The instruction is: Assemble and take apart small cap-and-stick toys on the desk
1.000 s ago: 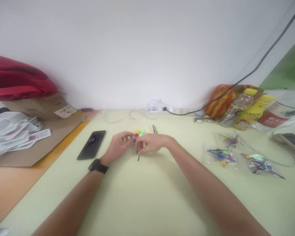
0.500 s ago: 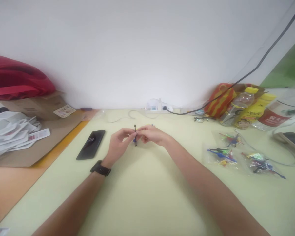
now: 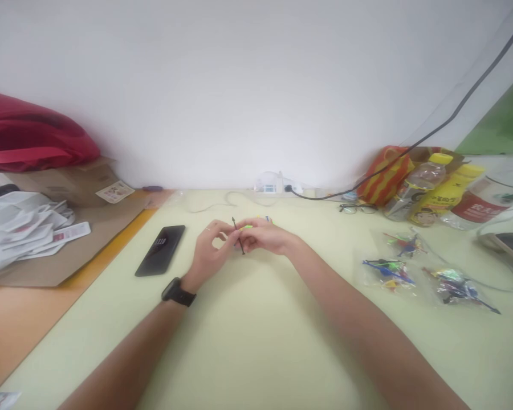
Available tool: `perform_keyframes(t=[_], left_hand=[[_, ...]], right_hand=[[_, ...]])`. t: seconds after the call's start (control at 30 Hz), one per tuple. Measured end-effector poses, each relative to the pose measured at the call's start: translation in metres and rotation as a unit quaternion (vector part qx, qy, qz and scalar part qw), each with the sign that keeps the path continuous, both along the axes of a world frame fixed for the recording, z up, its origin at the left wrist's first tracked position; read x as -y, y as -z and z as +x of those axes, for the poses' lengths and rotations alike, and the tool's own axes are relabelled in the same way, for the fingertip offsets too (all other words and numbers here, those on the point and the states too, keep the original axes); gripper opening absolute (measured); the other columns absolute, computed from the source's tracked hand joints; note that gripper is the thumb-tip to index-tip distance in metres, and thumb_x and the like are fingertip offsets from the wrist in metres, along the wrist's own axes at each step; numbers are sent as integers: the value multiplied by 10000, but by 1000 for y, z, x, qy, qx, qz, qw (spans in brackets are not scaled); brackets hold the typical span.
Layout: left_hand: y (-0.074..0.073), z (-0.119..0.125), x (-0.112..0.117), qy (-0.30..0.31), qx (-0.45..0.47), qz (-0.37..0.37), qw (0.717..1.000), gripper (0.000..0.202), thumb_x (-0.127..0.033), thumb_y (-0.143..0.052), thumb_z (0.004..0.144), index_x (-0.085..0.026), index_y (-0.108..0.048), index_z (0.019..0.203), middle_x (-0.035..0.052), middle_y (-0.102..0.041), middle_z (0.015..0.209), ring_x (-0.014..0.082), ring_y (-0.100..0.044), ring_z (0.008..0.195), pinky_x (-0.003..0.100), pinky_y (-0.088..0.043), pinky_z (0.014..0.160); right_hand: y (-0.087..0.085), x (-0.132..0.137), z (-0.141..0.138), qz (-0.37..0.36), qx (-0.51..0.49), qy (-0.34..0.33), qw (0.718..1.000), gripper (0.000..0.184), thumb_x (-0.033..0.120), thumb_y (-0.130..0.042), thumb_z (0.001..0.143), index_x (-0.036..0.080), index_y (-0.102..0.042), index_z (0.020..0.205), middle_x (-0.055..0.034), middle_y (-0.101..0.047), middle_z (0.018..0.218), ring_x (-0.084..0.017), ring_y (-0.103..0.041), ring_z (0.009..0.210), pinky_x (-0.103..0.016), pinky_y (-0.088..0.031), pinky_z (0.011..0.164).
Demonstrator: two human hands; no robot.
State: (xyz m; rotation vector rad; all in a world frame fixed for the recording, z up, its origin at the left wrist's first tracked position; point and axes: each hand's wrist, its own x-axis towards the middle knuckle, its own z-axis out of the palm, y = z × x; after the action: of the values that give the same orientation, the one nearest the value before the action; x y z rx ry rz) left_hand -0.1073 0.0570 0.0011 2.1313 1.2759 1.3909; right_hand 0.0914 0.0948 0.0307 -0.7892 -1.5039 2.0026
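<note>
My left hand (image 3: 210, 250), with a black watch (image 3: 178, 292) on the wrist, pinches a thin dark plastic stick with an arrow-shaped tip (image 3: 241, 247) between thumb and forefinger. The stick leans with its tip up and to the left. Close against it, my right hand (image 3: 267, 236) has its fingers curled round a small coloured plastic toy piece (image 3: 246, 227). Bits of bright green and blue show at the fingers; the rest of this piece is hidden. Both hands meet over the middle of the pale table (image 3: 248, 330).
Left of my hands lies a black phone (image 3: 160, 250). Several clear bags of coloured plastic parts (image 3: 389, 273) lie at the right, before bottles (image 3: 436, 196) and glasses (image 3: 357, 208). White packets (image 3: 29, 233) rest on cardboard at the left. A cable (image 3: 410, 149) crosses the back right.
The dark stick has tilted from upright to leaning left at the top. Bright green now shows by my right fingers. The view has shifted slightly.
</note>
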Motion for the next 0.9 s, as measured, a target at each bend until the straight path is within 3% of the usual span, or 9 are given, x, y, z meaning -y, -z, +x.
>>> perform_keyframes(t=[0.2, 0.33, 0.47, 0.57, 0.7, 0.8, 0.9], left_hand=[[-4, 3, 7, 37, -67, -2, 997, 151, -326, -608, 966, -230, -695, 1043, 55, -661, 967, 210, -619, 902, 351, -517, 792], [-4, 7, 9, 37, -92, 7, 995, 100, -302, -609, 951, -220, -645, 906, 27, -609, 836, 189, -568, 788, 336, -475, 736], [-2, 8, 9, 45, -92, 5, 995, 58, -256, -617, 925, -215, -607, 885, 9, -593, 811, 167, -548, 743, 314, -461, 722], [2, 7, 9, 48, -73, -14, 996, 85, -220, -611, 911, -209, -613, 995, 4, -628, 851, 155, -581, 763, 297, -478, 748], [7, 8, 12, 67, -82, -35, 994, 194, -161, -621, 853, -212, -602, 1039, 0, -661, 913, 149, -605, 803, 296, -490, 813], [8, 12, 13, 86, -95, -52, 990, 148, -177, -640, 853, -213, -589, 987, -3, -662, 914, 144, -596, 804, 284, -485, 805], [8, 14, 13, 87, -118, -79, 986, 61, -239, -618, 917, -211, -564, 917, -15, -635, 830, 132, -529, 714, 265, -446, 706]], right_hand=[[-1, 1, 2, 41, 35, -4, 999, 27, 195, -587, 892, 193, -589, 919, -22, -713, 780, -124, -654, 644, -246, -553, 664], [-2, 3, 2, 95, 95, -31, 990, 45, 191, -583, 861, 199, -555, 827, 19, -607, 629, -93, -469, 508, -197, -352, 466], [-2, 3, 1, 113, 109, -37, 987, 48, 181, -605, 805, 196, -568, 778, 69, -439, 555, -76, -324, 471, -208, -227, 437], [-1, -4, 5, 108, 106, 48, 987, 19, 191, -617, 809, 194, -601, 819, 64, -467, 559, -82, -372, 489, -207, -257, 446], [4, -20, 19, 117, 194, 178, 958, 257, 226, -662, 840, 205, -649, 1096, 30, -627, 678, -94, -458, 490, -217, -287, 419], [11, -28, 29, 137, 253, 192, 938, 299, 260, -691, 869, 192, -635, 1155, -5, -688, 772, -98, -509, 492, -225, -368, 434], [16, -32, 32, 162, 300, 173, 924, 290, 288, -704, 889, 181, -646, 1153, -23, -710, 784, -108, -556, 503, -232, -433, 476]])
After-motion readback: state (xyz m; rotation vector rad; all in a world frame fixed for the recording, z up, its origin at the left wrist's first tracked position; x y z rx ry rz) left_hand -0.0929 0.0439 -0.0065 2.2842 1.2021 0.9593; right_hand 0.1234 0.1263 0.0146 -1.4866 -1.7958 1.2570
